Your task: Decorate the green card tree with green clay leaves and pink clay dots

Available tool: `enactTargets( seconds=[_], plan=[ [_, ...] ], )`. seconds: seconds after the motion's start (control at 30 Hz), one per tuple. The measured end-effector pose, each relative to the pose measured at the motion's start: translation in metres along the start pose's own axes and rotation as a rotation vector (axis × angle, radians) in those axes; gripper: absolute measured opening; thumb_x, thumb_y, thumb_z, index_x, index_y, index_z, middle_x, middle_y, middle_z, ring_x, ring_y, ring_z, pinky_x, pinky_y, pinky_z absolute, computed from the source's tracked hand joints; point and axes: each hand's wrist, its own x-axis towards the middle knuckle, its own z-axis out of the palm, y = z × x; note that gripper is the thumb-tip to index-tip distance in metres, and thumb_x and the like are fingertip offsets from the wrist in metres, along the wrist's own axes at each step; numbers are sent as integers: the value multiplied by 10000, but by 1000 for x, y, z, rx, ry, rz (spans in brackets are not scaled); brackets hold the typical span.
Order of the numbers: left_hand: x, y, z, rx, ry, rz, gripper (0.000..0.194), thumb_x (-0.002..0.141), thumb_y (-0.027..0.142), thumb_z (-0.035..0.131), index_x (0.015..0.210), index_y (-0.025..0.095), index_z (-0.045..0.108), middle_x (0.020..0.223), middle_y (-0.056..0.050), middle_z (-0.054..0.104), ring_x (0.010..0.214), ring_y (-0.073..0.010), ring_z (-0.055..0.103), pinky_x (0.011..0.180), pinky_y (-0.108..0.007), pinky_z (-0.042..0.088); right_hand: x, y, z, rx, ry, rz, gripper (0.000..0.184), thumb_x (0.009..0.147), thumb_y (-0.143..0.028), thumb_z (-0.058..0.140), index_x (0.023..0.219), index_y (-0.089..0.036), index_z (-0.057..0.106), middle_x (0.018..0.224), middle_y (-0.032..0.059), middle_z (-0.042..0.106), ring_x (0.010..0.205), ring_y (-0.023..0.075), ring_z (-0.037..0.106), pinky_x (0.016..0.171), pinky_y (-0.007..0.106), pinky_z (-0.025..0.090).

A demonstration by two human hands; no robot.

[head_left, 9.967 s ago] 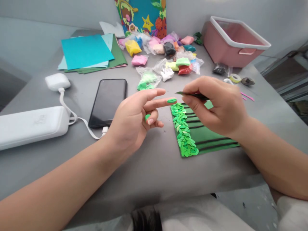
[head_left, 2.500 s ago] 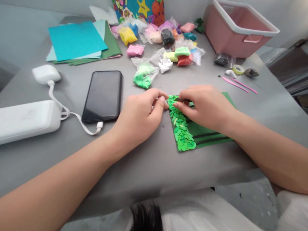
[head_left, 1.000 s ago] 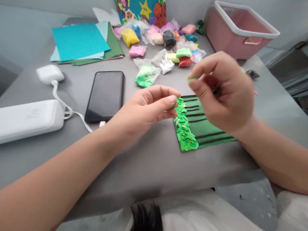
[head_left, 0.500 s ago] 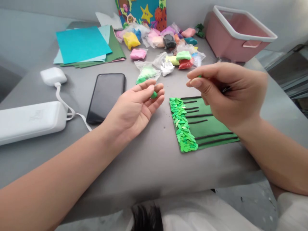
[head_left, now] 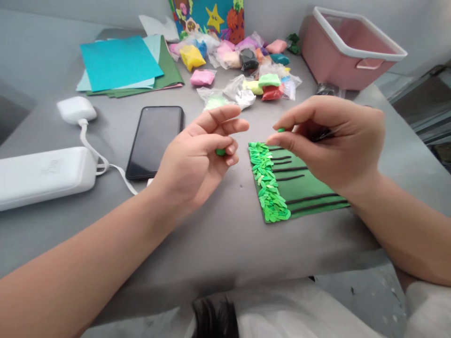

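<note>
A dark green card (head_left: 310, 188) with black lines lies on the grey table; a strip of small green clay leaves (head_left: 267, 180) runs along its left edge. My left hand (head_left: 200, 157) hovers left of the card with its lower fingers curled round a green clay lump (head_left: 220, 151) and its upper fingers stretched out. My right hand (head_left: 327, 141) hangs over the card's top. Its thumb and forefinger pinch a tiny green clay bit (head_left: 281, 130), and a dark tool (head_left: 321, 136) is tucked in its palm.
A black phone (head_left: 155, 140) lies left of my left hand, cabled to a white power bank (head_left: 38, 176). Bags of coloured clay (head_left: 246, 70) and a paper stack (head_left: 121, 63) sit at the back. A pink bin (head_left: 348, 51) stands back right.
My hands rose from the card's leaf strip. The right hand came away pinching a small green bit and has now dropped back toward the card's top. The left hand turned, cupping the lump.
</note>
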Motion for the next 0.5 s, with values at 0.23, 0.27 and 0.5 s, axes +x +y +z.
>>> enactTargets(
  seconds=[0.23,0.27,0.5],
  plan=[
    [-4,3,1,2,-59,-79,243,740,160,556,959,191,656,827,-34,666,558,-111,470,545,-277,363,-3,-1,1,123,-33,-108,124,885,-403,766,852,-287,797,811,15,731,648,149,601,602,324,510],
    [-5,3,1,-9,-63,-86,243,736,152,561,952,189,665,814,-32,661,547,-107,458,543,-278,366,-3,-2,1,121,-37,-110,128,888,-406,761,860,-286,797,826,15,733,646,144,597,597,319,504],
    [-7,3,2,8,-66,-108,236,753,160,549,957,201,660,864,-44,690,590,-129,512,570,-289,399,-3,-4,1,190,-8,-203,45,893,-294,761,866,-279,793,793,0,716,623,120,582,559,293,475]
  ],
)
